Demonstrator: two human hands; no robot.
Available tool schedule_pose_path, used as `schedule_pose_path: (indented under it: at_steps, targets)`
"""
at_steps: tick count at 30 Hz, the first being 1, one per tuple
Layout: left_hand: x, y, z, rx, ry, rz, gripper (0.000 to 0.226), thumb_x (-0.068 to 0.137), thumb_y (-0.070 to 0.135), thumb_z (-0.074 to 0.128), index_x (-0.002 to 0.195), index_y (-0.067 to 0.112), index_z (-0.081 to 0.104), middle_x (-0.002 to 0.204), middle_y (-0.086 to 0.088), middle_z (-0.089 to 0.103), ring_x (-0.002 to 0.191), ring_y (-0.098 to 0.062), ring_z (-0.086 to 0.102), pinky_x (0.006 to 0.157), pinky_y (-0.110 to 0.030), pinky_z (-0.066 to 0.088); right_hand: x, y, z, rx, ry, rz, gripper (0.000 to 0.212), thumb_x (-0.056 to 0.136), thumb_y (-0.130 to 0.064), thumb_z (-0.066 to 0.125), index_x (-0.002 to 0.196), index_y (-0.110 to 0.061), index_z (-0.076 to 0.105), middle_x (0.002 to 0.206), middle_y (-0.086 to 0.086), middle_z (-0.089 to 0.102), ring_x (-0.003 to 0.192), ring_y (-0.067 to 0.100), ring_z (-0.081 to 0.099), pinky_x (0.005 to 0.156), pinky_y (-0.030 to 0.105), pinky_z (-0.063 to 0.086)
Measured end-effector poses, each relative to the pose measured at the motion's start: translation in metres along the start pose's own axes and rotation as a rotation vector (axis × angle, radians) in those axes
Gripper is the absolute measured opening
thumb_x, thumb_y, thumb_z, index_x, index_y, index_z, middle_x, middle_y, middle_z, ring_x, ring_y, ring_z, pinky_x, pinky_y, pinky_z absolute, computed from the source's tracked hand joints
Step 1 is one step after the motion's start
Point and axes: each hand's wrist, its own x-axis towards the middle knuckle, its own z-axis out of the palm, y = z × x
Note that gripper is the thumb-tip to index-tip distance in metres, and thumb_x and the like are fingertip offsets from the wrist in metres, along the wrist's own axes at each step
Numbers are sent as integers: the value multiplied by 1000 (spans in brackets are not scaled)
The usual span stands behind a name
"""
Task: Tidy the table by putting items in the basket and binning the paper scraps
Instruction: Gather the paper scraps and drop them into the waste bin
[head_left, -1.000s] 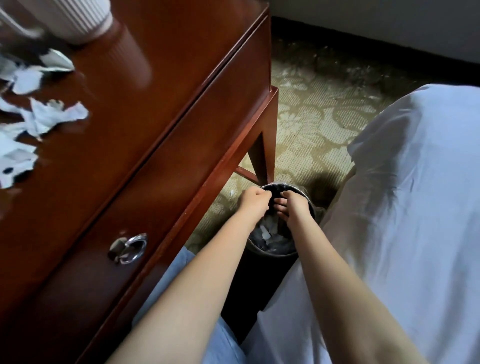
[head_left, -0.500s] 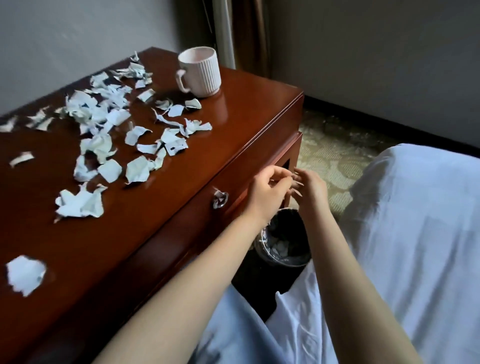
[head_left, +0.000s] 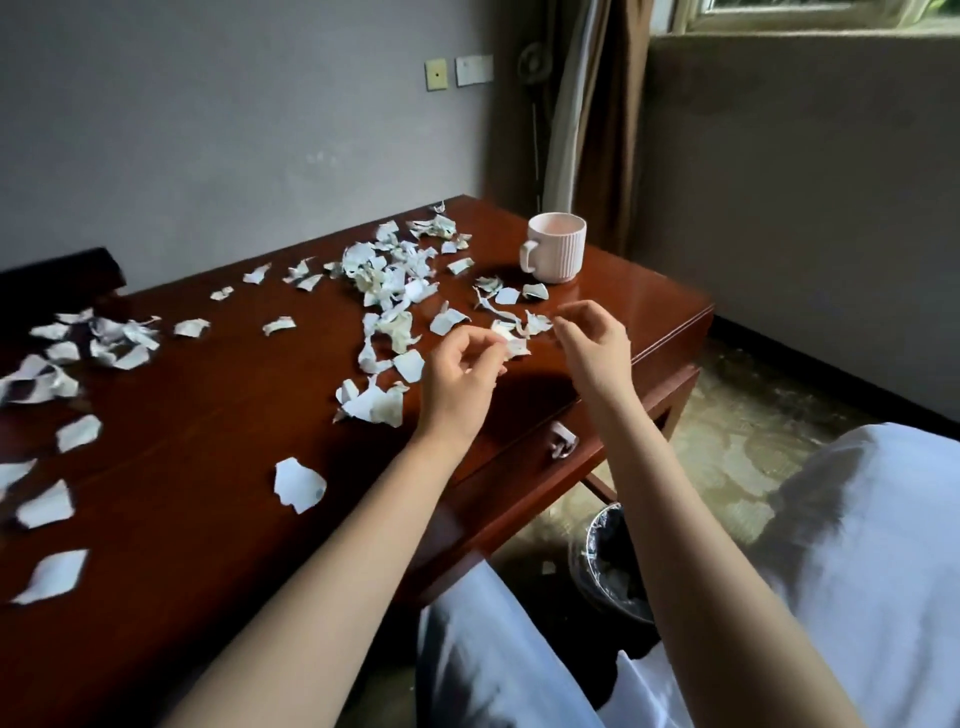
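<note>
**Hidden or unclear.** The right forearm is covering the right part of the waste bin (head_left: 605, 566). The bin is standing on the patterned carpet (head_left: 737, 395) below the table's near right corner, and pale scraps are showing inside its liner. The left frame edge is cutting off several scraps. The left hand (head_left: 460, 376) is curling its fingers inward, with the fingertips meeting one scrap (head_left: 517, 347). Whether it is pinching that scrap or only touching it cannot be told. The right hand (head_left: 592, 351) is hovering just right of it with its fingers loosely bent, thumb and forefinger close together, holding nothing visible.

**Count.**
- One wooden table (head_left: 208, 415), one ribbed pink mug (head_left: 557, 254), one bin and two hands are showing.
- The torn paper scraps (head_left: 384, 275) are too many to count exactly. Several dozen are lying across the tabletop, densest at the far middle.

**Surroundings.**
- The mug is standing upright near the far right corner, handle facing left.
- One metal drawer pull (head_left: 562, 441) is hanging on the table front, below the right wrist.
- A white sheet (head_left: 883, 545) is filling the near right.
- A curtain (head_left: 613, 130) is hanging in the far corner.
- Two wall plates (head_left: 436, 74) are sitting left of the curtain.
</note>
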Motion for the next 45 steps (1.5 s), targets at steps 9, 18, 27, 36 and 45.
schedule_pose_path:
  at_steps: [9, 18, 27, 36, 45]
  targets:
    - [8, -22, -66, 643, 279, 80, 22, 86, 19, 59, 107, 11, 62, 121, -5, 50, 116, -25, 45, 96, -38, 44, 38, 14, 38, -912, -442, -182, 57, 94, -49, 44, 146, -33, 30, 157, -4, 24, 146, 22, 17, 114, 56, 10]
    - [26, -38, -64, 1059, -128, -303, 87, 84, 74, 30, 151, 27, 2, 160, -7, 0, 147, -31, -4, 115, -56, 1, 35, 21, 41, -993, -333, -400, 32, 93, -31, 53, 121, -15, 54, 128, 7, 52, 114, 30, 47, 85, 40, 42]
    - [43, -46, -58, 1171, 1, -121, 42, 96, 41, 42, 129, 15, 44, 133, -12, 42, 122, -29, 41, 96, -40, 40, 32, 15, 37, -799, -242, -290, 26, 93, -27, 54, 113, -9, 53, 106, 9, 68, 95, 31, 62, 66, 29, 39]
    - [50, -40, -57, 1205, 62, -101, 38, 101, 34, 33, 118, 8, 55, 111, -12, 66, 101, -28, 63, 77, -34, 50, 33, 12, 32, -540, -160, -148, 22, 87, -30, 63, 86, -11, 53, 83, 1, 59, 75, 19, 52, 57, 28, 36]
    - [47, -30, -60, 1115, 113, -229, 32, 97, 37, 44, 116, 11, 47, 112, -11, 65, 97, -26, 64, 70, -31, 52, 33, 13, 28, -481, -180, -140, 16, 86, -26, 64, 87, -15, 52, 86, 0, 59, 76, 17, 52, 54, 16, 35]
